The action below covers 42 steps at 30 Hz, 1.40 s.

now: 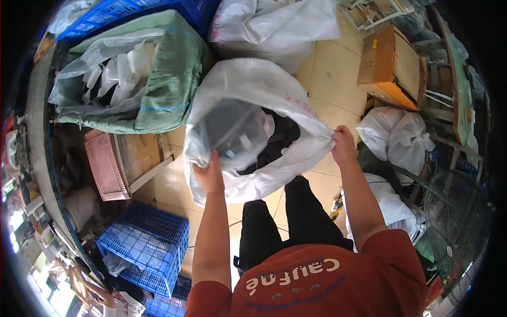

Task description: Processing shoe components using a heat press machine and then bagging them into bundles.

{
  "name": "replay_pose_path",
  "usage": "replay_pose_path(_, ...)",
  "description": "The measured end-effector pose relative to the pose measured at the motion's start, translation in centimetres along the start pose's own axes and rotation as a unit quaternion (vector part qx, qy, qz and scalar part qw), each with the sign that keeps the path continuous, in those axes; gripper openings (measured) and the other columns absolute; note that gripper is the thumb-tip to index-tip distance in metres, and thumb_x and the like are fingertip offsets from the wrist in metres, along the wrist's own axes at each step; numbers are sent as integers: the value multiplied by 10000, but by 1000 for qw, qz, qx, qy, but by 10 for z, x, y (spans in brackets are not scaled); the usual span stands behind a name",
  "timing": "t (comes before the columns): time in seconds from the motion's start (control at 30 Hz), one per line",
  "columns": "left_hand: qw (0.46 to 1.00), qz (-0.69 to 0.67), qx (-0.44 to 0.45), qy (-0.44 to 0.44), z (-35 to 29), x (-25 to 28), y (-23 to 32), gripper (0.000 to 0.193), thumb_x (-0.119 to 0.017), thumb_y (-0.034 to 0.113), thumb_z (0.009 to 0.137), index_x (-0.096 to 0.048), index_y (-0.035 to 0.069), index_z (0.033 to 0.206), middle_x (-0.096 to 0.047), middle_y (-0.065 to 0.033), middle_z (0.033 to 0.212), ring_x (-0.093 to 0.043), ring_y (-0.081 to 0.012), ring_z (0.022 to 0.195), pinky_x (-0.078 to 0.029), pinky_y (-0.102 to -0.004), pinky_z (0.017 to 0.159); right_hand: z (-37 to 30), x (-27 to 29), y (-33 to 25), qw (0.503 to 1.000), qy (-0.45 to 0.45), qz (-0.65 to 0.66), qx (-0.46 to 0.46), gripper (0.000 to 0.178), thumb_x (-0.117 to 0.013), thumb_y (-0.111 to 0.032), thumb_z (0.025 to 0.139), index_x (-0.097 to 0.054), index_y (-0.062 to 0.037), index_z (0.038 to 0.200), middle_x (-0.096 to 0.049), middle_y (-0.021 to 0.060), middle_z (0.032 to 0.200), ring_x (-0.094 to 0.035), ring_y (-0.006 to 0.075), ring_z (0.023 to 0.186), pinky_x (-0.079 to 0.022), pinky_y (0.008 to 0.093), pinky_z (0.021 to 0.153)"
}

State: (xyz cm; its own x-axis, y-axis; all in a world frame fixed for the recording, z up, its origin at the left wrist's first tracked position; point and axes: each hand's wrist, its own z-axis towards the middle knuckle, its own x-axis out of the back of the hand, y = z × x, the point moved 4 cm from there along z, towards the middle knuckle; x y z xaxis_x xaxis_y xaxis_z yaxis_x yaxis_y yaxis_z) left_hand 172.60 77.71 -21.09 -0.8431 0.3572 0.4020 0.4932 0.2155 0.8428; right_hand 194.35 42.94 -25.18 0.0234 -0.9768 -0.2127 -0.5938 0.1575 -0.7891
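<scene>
In front of my legs stands a big white woven sack (248,76), its mouth spread wide. My left hand (211,175) grips the rim on the near left, fingers closed round the fabric. At the right corner my right hand (344,146) pinches the same rim and pulls it taut. Inside lies a clear plastic bag (232,129) with small pale pieces showing in it. Beside that bag is some black material (285,132), whose kind I cannot make out. The sack's bottom is hidden.
A green woven sack (174,74) of white pieces stands far left, a white sack (274,26) behind. Blue crates (148,243) are stacked at left. A cardboard box (393,66), tied white bags (396,134) and a fan (457,222) line the right.
</scene>
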Motion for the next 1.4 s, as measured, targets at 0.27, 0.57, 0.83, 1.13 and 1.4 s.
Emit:
replay_pose_path(0.27, 935, 164, -294, -113, -30, -31, 93, 552, -763, 226, 645, -475, -85, 1000, -531, -240, 974, -530, -358, 934, -417, -395, 828, -36, -76, -98, 948, -50, -302, 91, 293, -581, -119, 803, -553, 6, 1066, -580, 51, 870, -530, 120, 773, -435, 242, 705)
replay_pose_path(0.57, 910, 161, 217, -314, -38, -116, -39, 458, -765, 244, 629, -574, -57, 916, -626, -149, 823, -592, -221, 698, -462, -325, 604, -51, -46, -89, 986, -23, -162, 28, 275, -517, -176, 899, -568, 16, 1088, -612, 21, 971, -536, 72, 872, -407, 218, 790)
replay_pose_path(0.83, 858, 248, -292, -341, -63, -215, -51, 535, -755, 191, 616, -472, -1, 1028, -482, -213, 1061, -502, -354, 967, -427, -425, 827, -54, 0, -84, 999, 9, -43, 1, 322, -508, -165, 908, -510, 10, 1178, -586, 46, 1076, -542, 103, 932, -403, 244, 868)
replay_pose_path(1.13, 798, 422, -82, -422, -88, -244, -67, 659, -718, 384, 632, -485, -59, 1060, -525, -237, 1093, -522, -358, 1036, -435, -406, 872, -51, -55, -84, 990, -48, 124, 45, 279, -475, -167, 923, -511, -25, 1161, -579, 78, 1118, -559, 181, 1014, -437, 334, 900)
replay_pose_path(1.4, 865, 285, -100, -402, -39, -181, -94, 789, -771, 325, 626, -379, -84, 1175, -438, -245, 1183, -431, -399, 1095, -397, -399, 918, -51, -66, -80, 990, -3, 132, 49, 270, -458, -114, 919, -499, -12, 1165, -575, 73, 1083, -557, 148, 974, -443, 288, 863)
